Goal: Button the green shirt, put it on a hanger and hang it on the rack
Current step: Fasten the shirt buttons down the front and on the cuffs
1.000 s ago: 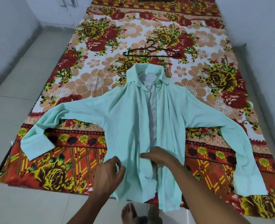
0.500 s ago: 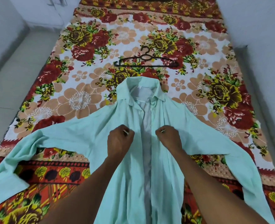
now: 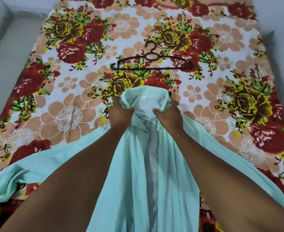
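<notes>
The green shirt (image 3: 134,164) lies face up and unbuttoned on the bed (image 3: 74,114), its collar toward 12 o'clock and its sleeves spread toward 8 and 4 o'clock. The left hand (image 3: 121,113) has a closed grip on the left side of the collar, fingers curled round the cloth. The right hand (image 3: 168,114) grips the right side the same way. The black hanger (image 3: 152,63) rests flat on the flowered bedspread at 12 o'clock from the collar, apart from it, hook pointing away.
</notes>
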